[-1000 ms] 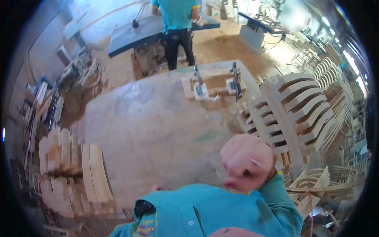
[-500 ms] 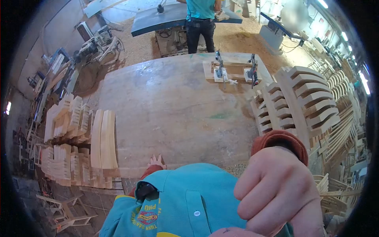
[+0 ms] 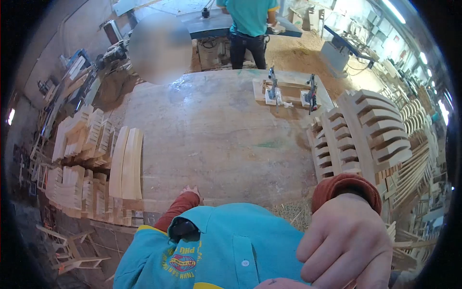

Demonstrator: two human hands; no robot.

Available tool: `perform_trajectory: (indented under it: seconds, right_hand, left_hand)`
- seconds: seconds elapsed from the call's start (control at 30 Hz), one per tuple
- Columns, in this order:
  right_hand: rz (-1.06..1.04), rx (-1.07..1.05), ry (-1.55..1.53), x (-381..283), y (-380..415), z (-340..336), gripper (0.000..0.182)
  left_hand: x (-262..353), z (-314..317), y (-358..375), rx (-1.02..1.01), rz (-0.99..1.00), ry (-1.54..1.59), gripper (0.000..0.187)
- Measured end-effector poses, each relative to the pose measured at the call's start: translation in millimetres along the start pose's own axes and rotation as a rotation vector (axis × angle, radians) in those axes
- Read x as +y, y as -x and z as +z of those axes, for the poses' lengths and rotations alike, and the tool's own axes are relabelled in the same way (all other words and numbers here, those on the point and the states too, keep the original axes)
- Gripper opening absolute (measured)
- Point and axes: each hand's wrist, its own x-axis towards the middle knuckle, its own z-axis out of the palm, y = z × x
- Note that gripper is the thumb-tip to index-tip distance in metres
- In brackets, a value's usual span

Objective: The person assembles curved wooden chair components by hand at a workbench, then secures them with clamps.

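My left hand (image 3: pixel 193 191) rests on the near edge of the wooden table (image 3: pixel 216 144), fingers lying on the surface with nothing seen in them. Large and close to the camera, my right hand (image 3: pixel 344 241) is raised in front of my chest with its fingers curled in. The palm side is turned away, so whatever it may grip is hidden. Left of the left hand, two curved wooden slats (image 3: pixel 126 164) lie side by side along the table's edge.
Stacked wooden parts (image 3: pixel 79 135) stand on the left, and curved wooden pieces (image 3: pixel 380 123) on the right. A clamped wooden frame (image 3: pixel 288 94) lies at the far right of the table. Beyond, a person (image 3: pixel 248 33) stands at a machine table (image 3: pixel 211 29).
The view has shifted slightly. My left hand's fingers look less spread, and more of the left sleeve shows. My right hand stays raised and curled.
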Motion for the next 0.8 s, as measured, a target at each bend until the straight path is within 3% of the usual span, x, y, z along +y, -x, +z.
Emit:
perform_trajectory:
  seconds: [0.17, 0.27, 0.33, 0.43, 0.53, 0.6, 0.63, 0.73, 0.8]
  right_hand:
    - [0.202, -0.097, -0.176, -14, -30, -14, 0.022]
    - [0.089, -0.240, -0.287, -4, -23, -22, 0.023]
    - [0.096, -0.235, -0.373, -4, -20, -22, 0.023]
    - [0.288, -0.177, -0.549, -15, -20, -23, 0.024]
    - [0.292, -0.208, -0.643, -4, -11, -38, 0.035]
    - [0.359, -0.148, -0.502, 4, -4, -36, 0.012]
    - [0.334, -0.171, -0.480, 10, -5, -35, 0.006]
    - [0.156, -0.200, -0.492, 32, -15, -23, 0.019]
    - [0.117, -0.236, -0.522, 46, -19, -11, 0.015]
  left_hand:
    - [-3, 16, -35, -0.032, 0.018, -0.030, 0.082]
    - [-5, 19, -43, -0.040, 0.020, -0.029, 0.083]
    - [-5, 20, -43, -0.022, 0.013, -0.030, 0.083]
    - [-7, 25, -46, -0.016, 0.013, -0.038, 0.084]
    - [-13, 34, -60, -0.023, 0.038, -0.044, 0.085]
    - [-13, 31, -57, -0.026, 0.048, -0.044, 0.085]
    - [-12, 27, -53, -0.019, 0.055, -0.049, 0.085]
    - [-9, 25, -46, 0.008, 0.065, -0.071, 0.084]
    - [-9, 24, -46, 0.031, 0.058, -0.067, 0.084]
